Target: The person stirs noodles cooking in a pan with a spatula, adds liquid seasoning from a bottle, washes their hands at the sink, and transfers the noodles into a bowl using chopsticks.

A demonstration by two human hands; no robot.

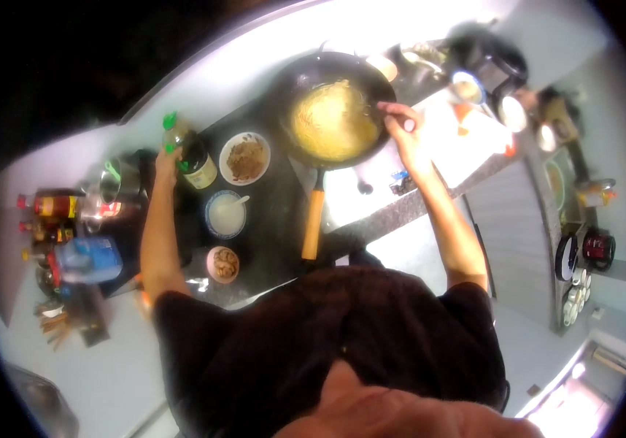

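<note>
My left hand (pixel 168 160) is closed at a green-capped bottle (pixel 175 133), right beside a dark bottle (pixel 201 172) with a pale label. My right hand (pixel 406 130) is over the right rim of a black wok (pixel 284 109), its fingers bent round a small pale thing I cannot make out. Yellow liquid (pixel 327 120) lies inside the wok, whose wooden handle (pixel 313 226) points towards me. Between the left hand and the wok are a white bowl of brown food (pixel 246 159), a patterned bowl of white liquid with a spoon (pixel 225 215), and a small pink bowl (pixel 223 264) with brownish pieces.
At the left are a metal pot (pixel 114 182), red-capped bottles (pixel 54 206) and a large blue container (pixel 90 259). Several bowls and a dark appliance (pixel 499 66) stand at the back right. The counter's edge (pixel 379 221) runs in front of the wok.
</note>
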